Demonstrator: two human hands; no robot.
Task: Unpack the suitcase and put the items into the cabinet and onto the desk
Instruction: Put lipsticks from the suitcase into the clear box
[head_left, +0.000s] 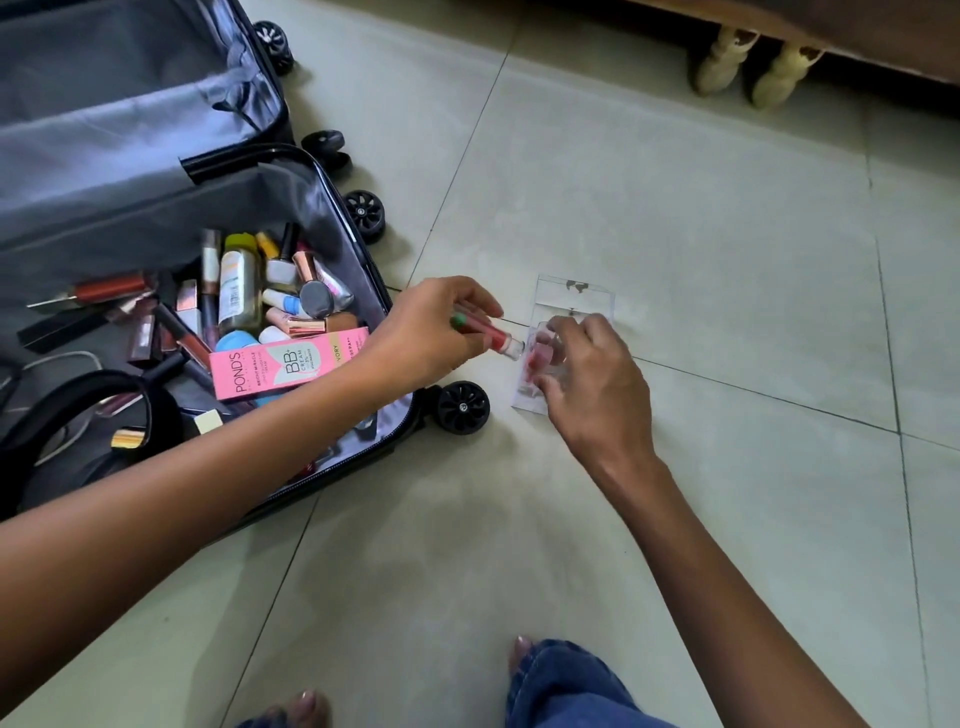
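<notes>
An open black suitcase with grey lining lies on the floor at the left, holding several cosmetics, among them a pink Pond's BB cream box. My left hand grips a slim red tube with a green cap, its clear end pointing right. My right hand rests with curled fingers on a clear plastic organiser on the tiles, where small pink items lie. The tube's tip almost touches the organiser.
The suitcase wheels stand just left of the organiser. A pair of beige boots sits under dark wooden furniture at the top right. My feet and blue jeans show at the bottom. Pale tiles surround everything.
</notes>
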